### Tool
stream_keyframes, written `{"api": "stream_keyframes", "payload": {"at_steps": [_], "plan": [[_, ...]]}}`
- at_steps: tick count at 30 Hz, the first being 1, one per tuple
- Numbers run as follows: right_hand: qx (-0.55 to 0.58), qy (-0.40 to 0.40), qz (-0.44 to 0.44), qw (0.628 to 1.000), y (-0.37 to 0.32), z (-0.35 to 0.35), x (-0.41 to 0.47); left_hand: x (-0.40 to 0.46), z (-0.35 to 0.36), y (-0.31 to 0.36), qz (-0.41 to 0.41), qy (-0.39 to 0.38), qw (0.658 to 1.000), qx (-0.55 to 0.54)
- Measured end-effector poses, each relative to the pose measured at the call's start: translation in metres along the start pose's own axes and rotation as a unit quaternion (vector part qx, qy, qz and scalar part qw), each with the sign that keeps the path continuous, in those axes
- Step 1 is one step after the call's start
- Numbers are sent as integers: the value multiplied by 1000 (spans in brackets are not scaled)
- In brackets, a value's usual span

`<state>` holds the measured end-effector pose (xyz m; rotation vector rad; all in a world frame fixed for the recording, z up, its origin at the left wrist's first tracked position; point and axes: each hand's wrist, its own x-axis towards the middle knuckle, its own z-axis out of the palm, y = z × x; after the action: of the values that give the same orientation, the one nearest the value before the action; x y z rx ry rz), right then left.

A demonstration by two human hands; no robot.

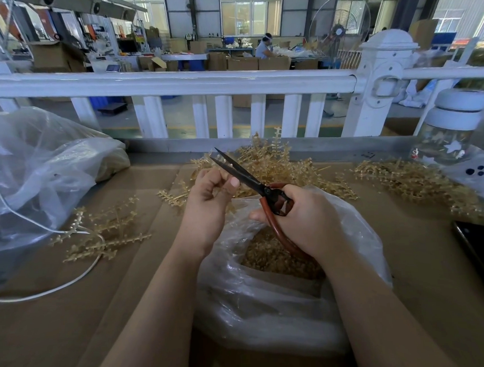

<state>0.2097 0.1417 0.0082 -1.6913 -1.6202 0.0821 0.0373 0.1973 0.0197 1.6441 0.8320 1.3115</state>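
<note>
While the right hand [305, 222] grips red-looped, dark-bladed scissors [251, 180], the left hand [211, 195] curls beside the parted blades, its contents indiscernible.

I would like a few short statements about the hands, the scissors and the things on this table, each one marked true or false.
1. The right hand holds the scissors by the red handles. True.
2. The blades are closed. False: their tips stand apart.
3. The left hand lies flat on the table. False: it is raised beside the blades, with its fingers curled.
4. An open bag with small tan pieces inside lies under the hands. True.
5. The white cable lies right of that bag. False: it lies to the left.
6. Tan sprigs are piled behind the hands. True.
</note>
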Motion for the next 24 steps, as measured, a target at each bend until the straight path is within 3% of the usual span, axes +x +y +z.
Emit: {"api": "stream_keyframes", "payload": {"at_steps": [13, 18, 24], "plan": [[-35, 20, -15, 999, -3, -5, -1, -1, 2, 3, 8, -54, 998, 12], [-27, 18, -17, 999, -3, -5, 0, -2, 2, 6, -8, -11, 996, -91], [-18, 16, -18, 1000, -4, -5, 0, 1, -2, 3, 25, 25, 991, -125]]}}
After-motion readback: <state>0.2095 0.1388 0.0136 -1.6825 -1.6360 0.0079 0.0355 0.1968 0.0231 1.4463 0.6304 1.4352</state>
